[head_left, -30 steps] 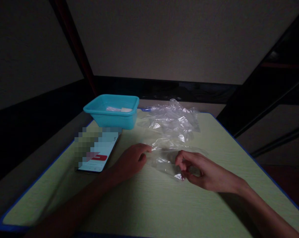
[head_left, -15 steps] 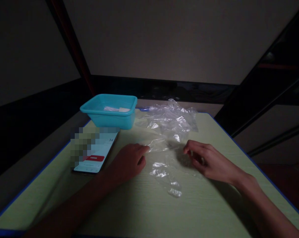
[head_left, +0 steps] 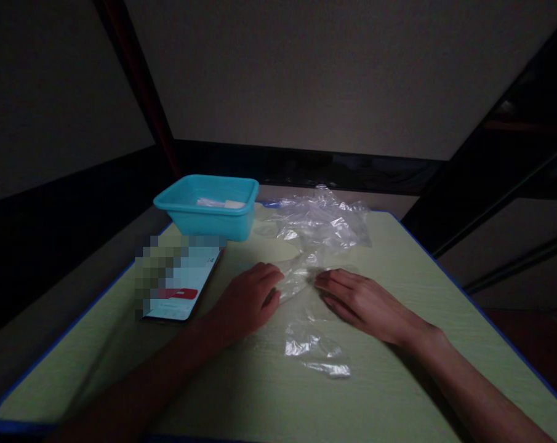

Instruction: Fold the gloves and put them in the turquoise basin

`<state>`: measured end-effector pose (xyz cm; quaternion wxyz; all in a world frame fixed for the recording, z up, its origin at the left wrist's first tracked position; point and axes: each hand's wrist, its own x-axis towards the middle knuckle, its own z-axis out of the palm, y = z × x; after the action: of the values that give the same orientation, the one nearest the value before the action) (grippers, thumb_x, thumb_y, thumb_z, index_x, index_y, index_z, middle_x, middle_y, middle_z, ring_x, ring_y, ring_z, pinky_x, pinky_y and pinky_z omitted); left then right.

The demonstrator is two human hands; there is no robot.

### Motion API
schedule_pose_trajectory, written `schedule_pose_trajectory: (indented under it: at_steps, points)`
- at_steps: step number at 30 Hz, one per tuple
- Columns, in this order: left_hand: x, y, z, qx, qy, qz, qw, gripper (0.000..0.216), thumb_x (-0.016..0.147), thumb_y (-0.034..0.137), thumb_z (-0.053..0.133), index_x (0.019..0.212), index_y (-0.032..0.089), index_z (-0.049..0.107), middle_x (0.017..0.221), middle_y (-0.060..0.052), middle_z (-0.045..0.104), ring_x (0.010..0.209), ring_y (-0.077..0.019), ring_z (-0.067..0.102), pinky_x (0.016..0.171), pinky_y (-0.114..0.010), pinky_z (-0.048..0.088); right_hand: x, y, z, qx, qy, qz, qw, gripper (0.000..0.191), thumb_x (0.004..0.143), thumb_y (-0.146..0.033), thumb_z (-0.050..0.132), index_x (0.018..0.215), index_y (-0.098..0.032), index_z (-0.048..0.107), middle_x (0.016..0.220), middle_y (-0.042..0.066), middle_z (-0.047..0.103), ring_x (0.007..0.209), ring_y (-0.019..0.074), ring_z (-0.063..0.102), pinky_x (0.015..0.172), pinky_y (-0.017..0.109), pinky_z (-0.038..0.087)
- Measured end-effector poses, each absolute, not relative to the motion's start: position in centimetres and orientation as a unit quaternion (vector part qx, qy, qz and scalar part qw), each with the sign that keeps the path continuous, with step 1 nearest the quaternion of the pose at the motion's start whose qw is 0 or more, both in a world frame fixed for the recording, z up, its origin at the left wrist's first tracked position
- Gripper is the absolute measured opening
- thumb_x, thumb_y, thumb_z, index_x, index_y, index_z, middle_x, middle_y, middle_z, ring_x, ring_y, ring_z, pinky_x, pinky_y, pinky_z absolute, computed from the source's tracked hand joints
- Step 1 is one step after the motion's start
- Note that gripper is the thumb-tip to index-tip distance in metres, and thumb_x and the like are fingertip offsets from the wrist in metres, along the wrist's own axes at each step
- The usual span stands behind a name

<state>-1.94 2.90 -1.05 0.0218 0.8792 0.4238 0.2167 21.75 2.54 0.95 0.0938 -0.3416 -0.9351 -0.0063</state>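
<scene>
A clear plastic bag [head_left: 312,344] lies flat on the pale green table [head_left: 260,394] in front of me. My left hand [head_left: 245,301] rests on the table with curled fingers, pinching the bag's upper left edge. My right hand [head_left: 356,301] lies palm down on the bag's upper part, fingers stretched out flat and pointing left, toward the left hand's fingertips.
A pile of crumpled clear bags [head_left: 319,224] sits at the back of the table. A turquoise tub [head_left: 207,206] holding something pale stands back left. A phone [head_left: 179,283] with a lit screen lies left of my left hand. The room is dark.
My right hand let the bag drop flat, swung back right, then moved left and now lies flat on its top. The left hand stayed in place.
</scene>
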Motion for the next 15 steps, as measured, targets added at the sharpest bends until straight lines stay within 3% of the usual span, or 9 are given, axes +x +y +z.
schedule_pose_trajectory:
  at_steps: [3, 5, 9, 15]
  points:
    - [-2.1, 3.1, -1.9, 0.904, 0.381, 0.190, 0.047, 0.037, 0.085, 0.021, 0.049, 0.122, 0.014, 0.049, 0.135, -0.013, 0.047, 0.123, -0.0224, 0.044, 0.100, -0.039, 0.039, 21.7, 2.7, 0.4, -0.312, -0.946, 0.007, 0.089, 0.039, 0.094, -0.026, 0.039, 0.128, -0.009, 0.047, 0.131, 0.015, 0.053, 0.120, 0.0238, 0.049, 0.101, 0.041, 0.041]
    - [-2.2, 3.0, -2.1, 0.917, 0.364, 0.153, 0.061, 0.046, 0.087, 0.026, 0.049, 0.130, 0.013, 0.041, 0.144, -0.014, 0.035, 0.133, -0.0223, 0.032, 0.106, -0.040, 0.032, 21.7, 2.7, 0.4, -0.302, -0.950, 0.017, 0.079, 0.043, 0.093, -0.029, 0.042, 0.131, -0.008, 0.045, 0.135, 0.015, 0.048, 0.126, 0.0240, 0.043, 0.103, 0.041, 0.039]
    - [-2.2, 2.8, -2.0, 0.926, 0.355, 0.100, 0.077, 0.057, 0.088, 0.034, 0.048, 0.137, 0.008, 0.032, 0.148, -0.017, 0.025, 0.137, -0.0250, 0.020, 0.110, -0.043, 0.023, 21.7, 2.5, 0.8, -0.287, -0.954, 0.031, 0.081, 0.042, 0.093, -0.031, 0.043, 0.127, -0.007, 0.050, 0.129, 0.014, 0.054, 0.124, 0.0234, 0.045, 0.103, 0.040, 0.040]
    - [-1.9, 2.0, -1.5, 0.934, 0.341, 0.058, 0.094, 0.063, 0.085, 0.037, 0.053, 0.139, 0.014, 0.031, 0.150, -0.014, 0.020, 0.138, -0.0276, 0.014, 0.110, -0.047, 0.017, 21.7, 2.2, 1.2, -0.281, -0.953, 0.014, 0.111, 0.038, 0.094, -0.028, 0.038, 0.120, -0.007, 0.057, 0.121, 0.015, 0.061, 0.112, 0.0233, 0.057, 0.098, 0.040, 0.045]
